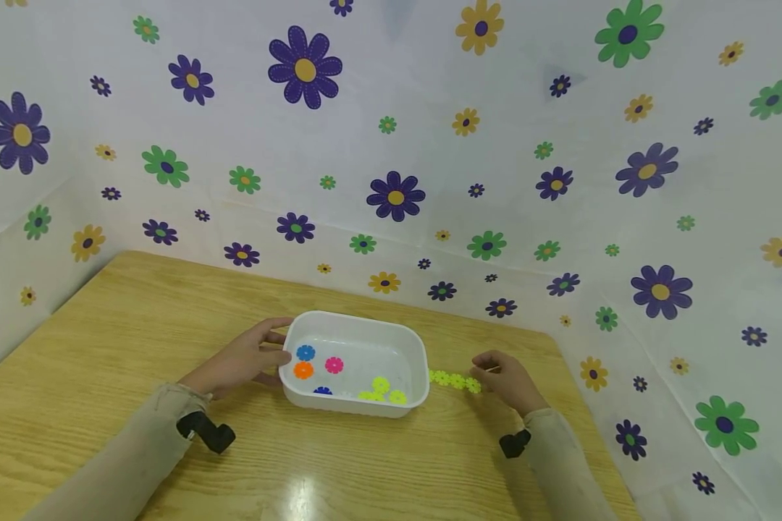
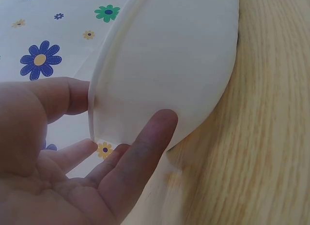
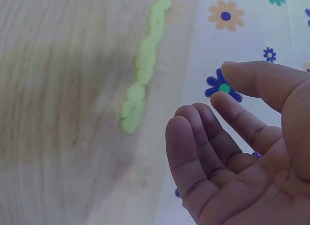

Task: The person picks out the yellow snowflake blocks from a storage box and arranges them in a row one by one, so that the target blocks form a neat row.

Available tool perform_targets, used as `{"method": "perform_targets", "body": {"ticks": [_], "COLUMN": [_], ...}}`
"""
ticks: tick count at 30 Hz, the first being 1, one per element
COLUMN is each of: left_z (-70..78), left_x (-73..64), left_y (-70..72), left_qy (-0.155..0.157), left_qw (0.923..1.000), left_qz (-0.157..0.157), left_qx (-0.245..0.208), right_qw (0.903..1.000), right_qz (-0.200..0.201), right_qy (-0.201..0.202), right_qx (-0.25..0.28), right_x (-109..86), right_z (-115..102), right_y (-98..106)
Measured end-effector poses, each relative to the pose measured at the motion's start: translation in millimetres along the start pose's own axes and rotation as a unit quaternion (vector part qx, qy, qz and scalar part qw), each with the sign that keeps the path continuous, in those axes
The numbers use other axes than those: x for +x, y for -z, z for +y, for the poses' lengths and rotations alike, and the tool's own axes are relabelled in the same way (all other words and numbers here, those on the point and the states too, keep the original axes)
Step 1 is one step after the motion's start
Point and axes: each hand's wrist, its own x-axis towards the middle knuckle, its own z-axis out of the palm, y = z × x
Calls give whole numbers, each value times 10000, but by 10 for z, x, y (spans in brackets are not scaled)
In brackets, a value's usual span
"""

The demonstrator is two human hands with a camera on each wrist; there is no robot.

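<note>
My left hand (image 1: pixel 244 359) holds the left end of a white plastic tub (image 1: pixel 358 322), thumb at the rim and other fingers against the outer wall; the left wrist view shows a fingertip pressed on that wall (image 2: pixel 160 55). Several yellow flower-shaped plastic pieces form a linked chain (image 1: pixel 456 380) on the table just right of the tub. Beside the chain's near end, my right hand (image 1: pixel 508 380) hovers with fingers loosely bent and nothing between them. In the right wrist view a gap separates the fingers from the chain (image 3: pixel 147 60).
Inside the tub lie blue (image 1: pixel 305 352), orange (image 1: pixel 303 370), pink (image 1: pixel 334 365) and dark blue (image 1: pixel 322 391) flower pieces on the left, with several yellow ones (image 1: pixel 381 385) at the right. The wooden table (image 1: pixel 254 463) meets a white flower-printed sheet (image 1: pixel 339 152) behind and to the right.
</note>
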Motion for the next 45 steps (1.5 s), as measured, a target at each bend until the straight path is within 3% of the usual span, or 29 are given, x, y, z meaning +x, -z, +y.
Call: {"method": "perform_targets", "body": {"ticks": [14,26,36,45], "left_z": [-11,6,-3,10], "left_x": [-4,-13,-7,-23], "left_y": [-5,-4,4,-3], "left_qy": [-42,-44,-12,-93], "left_qw": [10000,10000,10000,9999], "left_qz": [-28,-22,14,-86], "left_qx": [-50,49,60,-82], "right_qw": [9967,9921,9887,9859], "right_qz": [-35,-137,-217,-192], "right_qy": [707,1206,1478,1564], "right_qx": [-396,-330,-118,-567], "right_x": [-40,-18,-12,-16], "right_z": [-316,-576,-735,-846], "right_y": [-72,-297,-499,-647]}}
